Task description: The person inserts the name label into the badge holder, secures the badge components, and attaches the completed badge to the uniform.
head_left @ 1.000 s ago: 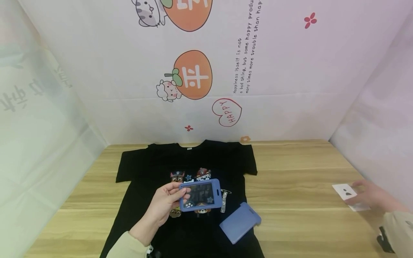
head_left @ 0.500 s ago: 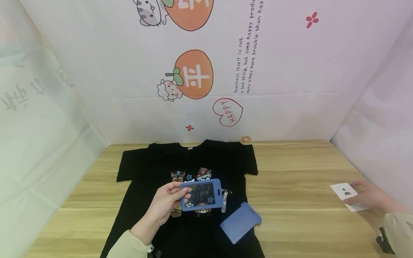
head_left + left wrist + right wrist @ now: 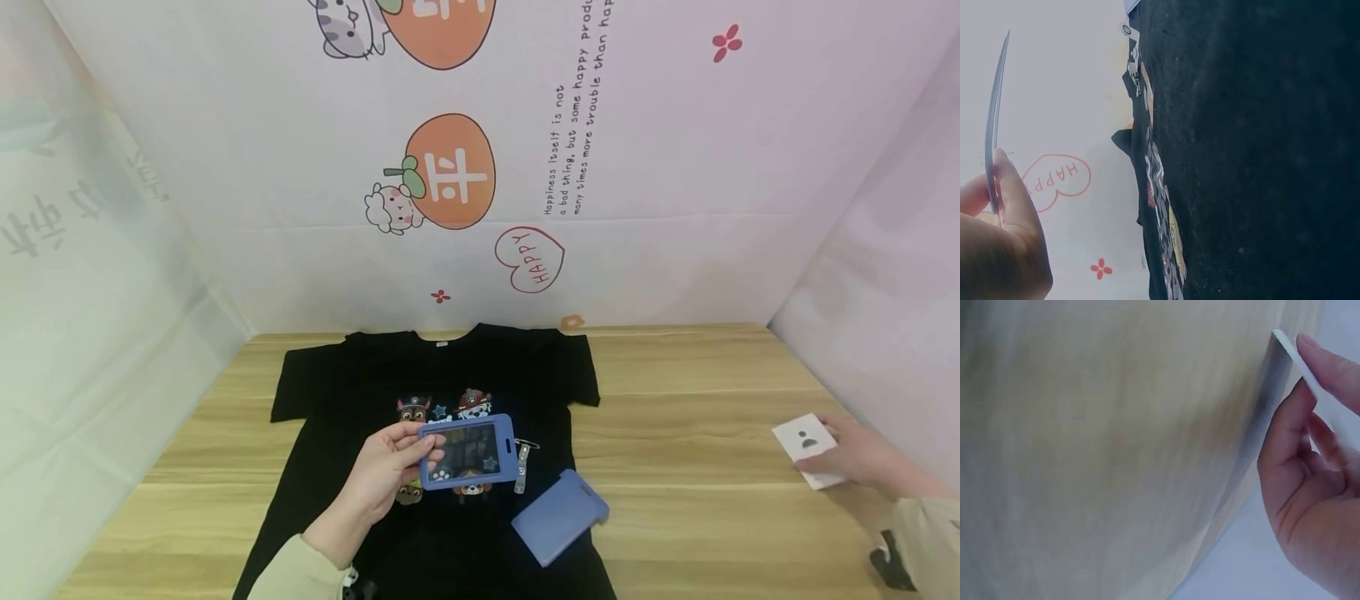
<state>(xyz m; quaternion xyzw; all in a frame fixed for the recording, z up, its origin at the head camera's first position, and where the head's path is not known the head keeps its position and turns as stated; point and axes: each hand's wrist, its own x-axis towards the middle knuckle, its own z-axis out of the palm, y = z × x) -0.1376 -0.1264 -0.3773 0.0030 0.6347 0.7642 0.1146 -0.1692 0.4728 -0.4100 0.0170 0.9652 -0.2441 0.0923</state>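
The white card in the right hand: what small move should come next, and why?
Probably carry the card left to the holder. The right hand pinches it at the table's right edge, while the left hand holds the holder over the shirt.

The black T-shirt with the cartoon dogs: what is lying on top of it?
On the black T-shirt lies a loose blue plastic card sleeve. A small metal clip shows above the shirt too. The left hand holds a blue badge holder over the print, covering part of it.
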